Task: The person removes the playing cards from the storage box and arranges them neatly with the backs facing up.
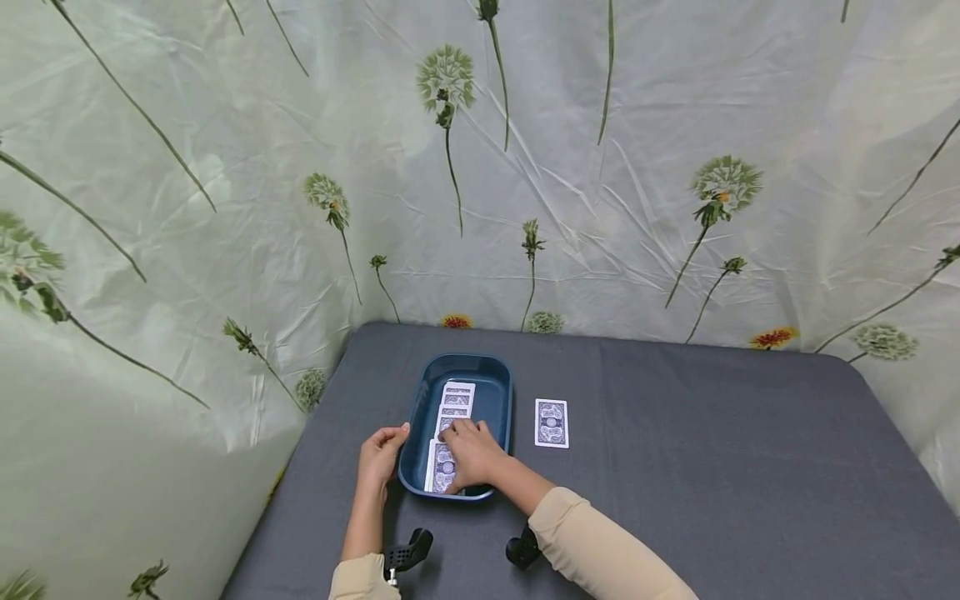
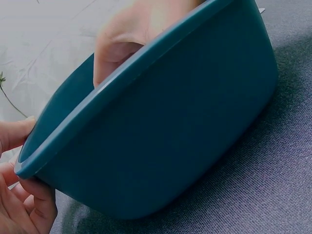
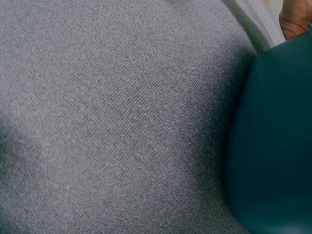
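A dark teal plastic tray (image 1: 492,393) stands on the grey cloth, holding an overlapping column of face-down playing cards (image 1: 456,400) with blue-and-white backs. At its near left side, my left hand (image 1: 381,457) grips the rim; in the left wrist view its thumb lies over the edge and its fingers (image 2: 43,200) curl beneath. My right hand (image 1: 476,457) reaches inside, fingers and thumb spanning a playing card (image 1: 444,468) at the near end. The tray wall hides those fingertips in the left wrist view. Outside, right of the tray, lies one face-down playing card (image 1: 551,423).
Grey cloth (image 1: 720,467) covers the table. Behind and to the left hangs a pale sheet (image 1: 570,192) printed with dandelions. Black wrist-camera mounts (image 1: 408,552) stick out near both sleeves, close to the tray's near end.
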Motion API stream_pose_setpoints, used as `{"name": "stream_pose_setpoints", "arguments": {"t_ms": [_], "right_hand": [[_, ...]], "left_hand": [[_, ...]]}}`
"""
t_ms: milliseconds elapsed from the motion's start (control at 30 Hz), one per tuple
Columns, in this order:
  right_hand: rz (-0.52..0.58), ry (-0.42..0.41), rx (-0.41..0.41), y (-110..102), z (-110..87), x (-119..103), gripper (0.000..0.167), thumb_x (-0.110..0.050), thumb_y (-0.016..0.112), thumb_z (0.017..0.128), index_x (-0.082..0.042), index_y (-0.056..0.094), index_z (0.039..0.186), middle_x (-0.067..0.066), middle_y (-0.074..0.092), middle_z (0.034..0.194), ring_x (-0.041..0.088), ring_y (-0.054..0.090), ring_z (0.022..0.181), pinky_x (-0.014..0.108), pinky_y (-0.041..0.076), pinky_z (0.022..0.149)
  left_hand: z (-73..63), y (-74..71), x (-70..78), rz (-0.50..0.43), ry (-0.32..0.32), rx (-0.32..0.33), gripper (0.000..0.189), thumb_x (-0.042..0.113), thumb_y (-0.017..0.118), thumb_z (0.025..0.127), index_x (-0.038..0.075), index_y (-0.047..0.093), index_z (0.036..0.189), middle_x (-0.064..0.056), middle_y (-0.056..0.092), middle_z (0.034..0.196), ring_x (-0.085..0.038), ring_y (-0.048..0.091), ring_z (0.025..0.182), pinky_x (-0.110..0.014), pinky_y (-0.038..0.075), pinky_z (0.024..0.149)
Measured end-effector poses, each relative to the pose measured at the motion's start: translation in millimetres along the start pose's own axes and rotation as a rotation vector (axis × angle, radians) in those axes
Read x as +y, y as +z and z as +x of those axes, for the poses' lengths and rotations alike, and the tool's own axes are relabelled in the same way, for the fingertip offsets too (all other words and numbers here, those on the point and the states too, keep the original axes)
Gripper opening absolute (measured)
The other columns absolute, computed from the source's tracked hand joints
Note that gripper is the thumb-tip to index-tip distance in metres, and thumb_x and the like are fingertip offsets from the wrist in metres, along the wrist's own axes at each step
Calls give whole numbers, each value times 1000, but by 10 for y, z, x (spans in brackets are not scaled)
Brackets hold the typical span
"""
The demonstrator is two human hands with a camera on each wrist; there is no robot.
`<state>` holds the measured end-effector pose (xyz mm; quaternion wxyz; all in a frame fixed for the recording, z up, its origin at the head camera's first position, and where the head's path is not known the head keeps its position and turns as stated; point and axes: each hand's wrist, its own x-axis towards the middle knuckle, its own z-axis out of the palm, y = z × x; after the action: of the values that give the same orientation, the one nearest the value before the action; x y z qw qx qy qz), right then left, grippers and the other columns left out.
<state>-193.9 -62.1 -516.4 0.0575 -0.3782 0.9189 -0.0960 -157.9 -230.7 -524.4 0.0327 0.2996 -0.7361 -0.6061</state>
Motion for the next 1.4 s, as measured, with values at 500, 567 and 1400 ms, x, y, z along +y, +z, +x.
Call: {"name": "stream_pose_setpoints", "arguments": {"t_ms": [500,567,1400], "right_hand": [[1,-36,-14,3,-4,-7,85,-55,82,55,-13,54,124,2,49,112,15,45,101,31,36,86],[2,-34,-8,5,1,-4,85,-56,82,55,-13,54,123,2,49,111,15,45,101,31,36,87],[116,35,78,-51,13,-5,93,-58,79,55,-10,48,129,6,47,119,18,43,107,38,34,96]], "left_hand": [[-31,-16,1,33,-22,0,39,38,63,86,0,61,97,-7,57,91,-15,47,73,-28,40,56],[-22,-20,-1,30,-20,-1,40,38,63,86,-1,61,97,-8,57,93,-15,48,74,-28,40,56],[-9,6,21,-1,12,18,34,33,67,84,0,62,89,3,54,74,-10,47,61,-27,38,50]]}}
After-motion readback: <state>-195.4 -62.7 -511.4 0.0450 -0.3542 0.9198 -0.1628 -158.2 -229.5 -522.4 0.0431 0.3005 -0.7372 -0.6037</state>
